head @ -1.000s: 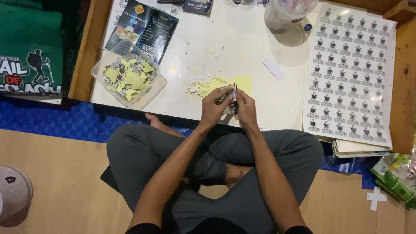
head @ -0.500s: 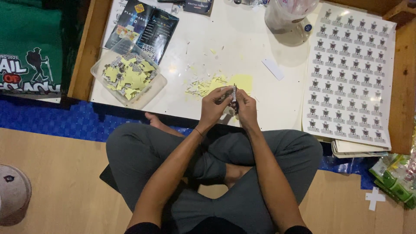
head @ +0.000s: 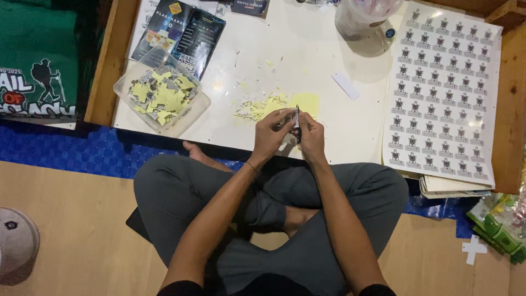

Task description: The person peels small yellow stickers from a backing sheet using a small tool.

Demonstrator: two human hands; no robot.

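Observation:
My left hand and my right hand meet over the near edge of a low white table. Between their fingertips stands a small printed sticker piece, seen edge-on and pinched from both sides. Just beyond the hands lies a heap of yellow backing scraps. A clear plastic tub holding several cut stickers and yellow bits sits at the table's left. I sit cross-legged in grey trousers in front of the table.
A large sheet of printed stickers covers the table's right side, with more sheets stacked under it. A dark leaflet and a clear plastic bag lie at the back. A green shirt and a cap are at left, green packets at right.

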